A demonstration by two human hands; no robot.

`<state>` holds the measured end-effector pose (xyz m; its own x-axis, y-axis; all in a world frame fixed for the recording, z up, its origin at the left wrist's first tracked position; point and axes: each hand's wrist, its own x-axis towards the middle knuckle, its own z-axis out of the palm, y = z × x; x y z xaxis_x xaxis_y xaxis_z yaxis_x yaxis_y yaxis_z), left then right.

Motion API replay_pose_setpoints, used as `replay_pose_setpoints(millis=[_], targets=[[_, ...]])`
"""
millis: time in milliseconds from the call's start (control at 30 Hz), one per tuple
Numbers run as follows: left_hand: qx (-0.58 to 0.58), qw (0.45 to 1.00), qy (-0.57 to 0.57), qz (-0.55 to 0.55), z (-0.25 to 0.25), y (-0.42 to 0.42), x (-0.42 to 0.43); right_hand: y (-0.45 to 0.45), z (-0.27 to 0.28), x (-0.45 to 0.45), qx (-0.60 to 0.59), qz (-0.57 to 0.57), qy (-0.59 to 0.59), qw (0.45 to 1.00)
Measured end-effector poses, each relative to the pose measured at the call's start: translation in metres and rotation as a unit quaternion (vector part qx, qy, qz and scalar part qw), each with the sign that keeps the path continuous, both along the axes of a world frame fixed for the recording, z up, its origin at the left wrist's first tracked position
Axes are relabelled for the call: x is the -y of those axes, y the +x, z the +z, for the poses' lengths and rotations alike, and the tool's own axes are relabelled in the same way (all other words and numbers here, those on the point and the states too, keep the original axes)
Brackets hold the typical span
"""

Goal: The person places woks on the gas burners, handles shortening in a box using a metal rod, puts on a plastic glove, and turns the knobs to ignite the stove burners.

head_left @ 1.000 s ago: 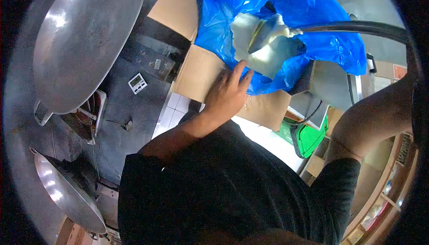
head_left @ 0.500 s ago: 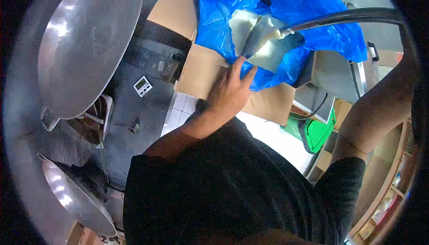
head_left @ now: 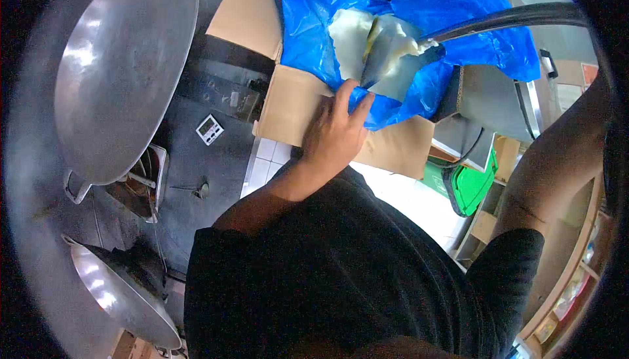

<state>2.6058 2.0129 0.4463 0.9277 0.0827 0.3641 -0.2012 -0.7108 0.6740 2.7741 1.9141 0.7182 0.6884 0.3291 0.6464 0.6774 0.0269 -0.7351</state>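
My left hand (head_left: 336, 126) is closed on the near edge of a blue plastic bag (head_left: 419, 100) that lines an open cardboard box (head_left: 291, 100). Inside the bag lies a pale, cream-white solid fat (head_left: 350, 38) with an uneven surface. A metal spatula (head_left: 375, 67) is pushed into it, its blade tip close to my left fingers. Pale lumps cling to the blade and to the lower part of its long dark handle (head_left: 504, 21). That handle runs right towards my right forearm (head_left: 563, 130). My right hand itself is lost in the dark rim of the picture.
A large wok (head_left: 128, 71) and a smaller one (head_left: 118, 293) stand at the left. On the dark counter are a white digital timer (head_left: 209, 130) and a metal container (head_left: 154, 182). A green bin (head_left: 475, 185) stands beyond the box, near shelves (head_left: 570, 293) at the right.
The view has shifted slightly. The spatula stays in the fat at nearly the same place, and my left hand keeps its hold on the bag's edge.
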Motion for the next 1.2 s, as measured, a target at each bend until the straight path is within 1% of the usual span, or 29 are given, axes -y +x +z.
replay_pose_setpoints(millis=[333, 767, 867, 933, 1200], targets=[[-0.006, 1.000, -0.021, 0.005, 0.002, -0.001, 0.000, -0.003, -0.005, -0.002, -0.004, -0.004, 0.008, 1.000], [0.016, 1.000, -0.013, 0.006, -0.002, 0.000, -0.001, -0.003, -0.007, -0.005, -0.013, -0.008, 0.022, 1.000], [-0.006, 0.999, -0.033, -0.006, -0.002, -0.001, -0.002, -0.005, -0.009, -0.006, -0.019, -0.008, 0.023, 1.000], [0.009, 1.000, -0.016, 0.000, -0.001, -0.001, -0.002, -0.005, -0.009, -0.007, -0.020, -0.010, 0.022, 0.999], [0.003, 1.000, -0.018, -0.009, 0.001, 0.000, -0.003, -0.007, -0.017, -0.014, -0.025, -0.018, 0.033, 0.999]])
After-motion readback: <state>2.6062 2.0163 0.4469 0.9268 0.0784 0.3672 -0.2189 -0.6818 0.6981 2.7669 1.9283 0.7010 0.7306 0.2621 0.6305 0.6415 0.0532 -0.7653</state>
